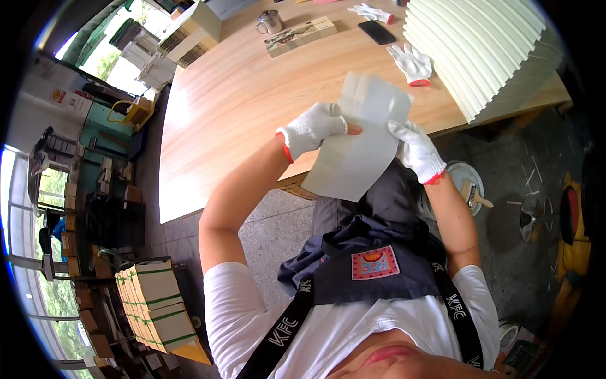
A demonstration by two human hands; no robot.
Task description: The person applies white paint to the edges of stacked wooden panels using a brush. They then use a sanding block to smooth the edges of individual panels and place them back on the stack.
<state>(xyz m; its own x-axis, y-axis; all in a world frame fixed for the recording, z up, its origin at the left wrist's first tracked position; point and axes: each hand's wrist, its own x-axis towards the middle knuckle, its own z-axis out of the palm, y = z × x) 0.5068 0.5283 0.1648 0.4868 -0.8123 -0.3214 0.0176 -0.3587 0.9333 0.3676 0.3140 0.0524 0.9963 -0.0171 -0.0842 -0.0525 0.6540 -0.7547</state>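
A pale grey-white sheet (356, 161) with crosswise creases is held up over my lap, at the table's near edge. It looks like stiff paper or card, but I cannot tell which. My left hand (315, 129), in a white knit glove with a red cuff, grips its left side; a bare fingertip shows on the sheet. On the opposite side my right hand (416, 150), gloved alike, pinches the edge with the thumb on top. The fingers behind the sheet are hidden.
On the wooden table (221, 132) are a tall ridged stack of pale folded sheets (473, 50), a phone (377, 33), loose gloves (411, 63), a long box (300, 36), a metal mug (270, 23) and stacked books (189, 35). A bucket (470, 177) with a brush stands right. Strapped bundles (154, 303) lie left.
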